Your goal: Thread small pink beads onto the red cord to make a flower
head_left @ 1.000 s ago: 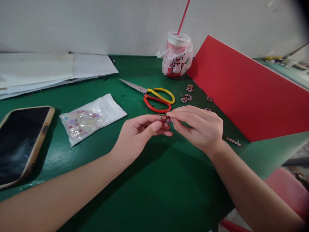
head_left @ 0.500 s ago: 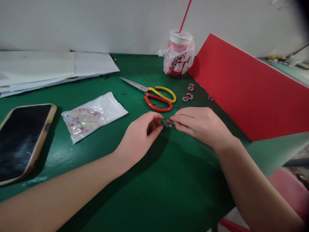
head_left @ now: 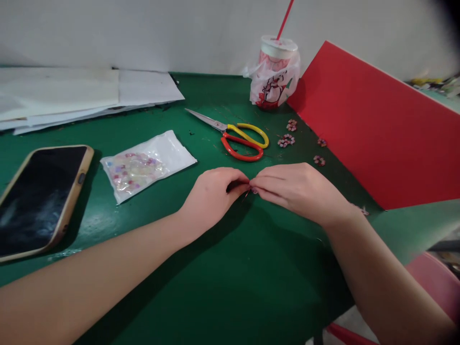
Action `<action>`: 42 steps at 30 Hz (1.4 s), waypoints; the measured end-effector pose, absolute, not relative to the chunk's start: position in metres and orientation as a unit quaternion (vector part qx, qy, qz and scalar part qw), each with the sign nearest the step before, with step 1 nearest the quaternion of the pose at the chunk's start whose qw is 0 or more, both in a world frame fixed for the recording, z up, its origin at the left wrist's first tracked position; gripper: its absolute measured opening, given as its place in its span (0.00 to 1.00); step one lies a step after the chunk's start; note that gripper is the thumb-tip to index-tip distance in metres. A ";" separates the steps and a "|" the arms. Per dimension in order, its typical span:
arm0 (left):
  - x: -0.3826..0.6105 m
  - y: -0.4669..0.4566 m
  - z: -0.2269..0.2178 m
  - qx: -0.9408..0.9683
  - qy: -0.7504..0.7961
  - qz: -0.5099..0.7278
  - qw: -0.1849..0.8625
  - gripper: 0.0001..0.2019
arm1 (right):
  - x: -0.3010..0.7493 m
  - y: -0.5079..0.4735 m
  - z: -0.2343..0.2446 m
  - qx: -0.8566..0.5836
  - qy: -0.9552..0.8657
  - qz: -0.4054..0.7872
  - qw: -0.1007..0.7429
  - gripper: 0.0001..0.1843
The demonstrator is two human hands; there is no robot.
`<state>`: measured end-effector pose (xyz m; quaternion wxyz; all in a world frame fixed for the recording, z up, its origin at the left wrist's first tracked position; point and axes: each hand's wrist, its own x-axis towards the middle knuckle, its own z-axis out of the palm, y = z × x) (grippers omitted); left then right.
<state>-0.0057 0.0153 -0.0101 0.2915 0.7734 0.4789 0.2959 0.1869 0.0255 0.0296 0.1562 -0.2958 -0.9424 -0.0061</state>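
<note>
In the middle of the frame the left hand [head_left: 212, 194] and right hand [head_left: 298, 189] meet fingertip to fingertip low over the green table [head_left: 230, 287], both sets of fingers pressed together in a pinch on a small beaded piece [head_left: 252, 190], of which only a pink speck shows between them. The work seems to be at the fine tightening or threading stage; the next move likely calls for a steady, light pull with neither pinch slipping. Scissors [head_left: 237, 139] lie just above, a bead bag [head_left: 143, 165] left of centre, and finished bead flowers [head_left: 286, 140] toward the upper right.
</note>
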 end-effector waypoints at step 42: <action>-0.006 0.019 -0.005 0.512 0.356 0.516 0.587 0.12 | 0.173 0.027 0.021 -0.351 -0.764 0.314 0.441 0.12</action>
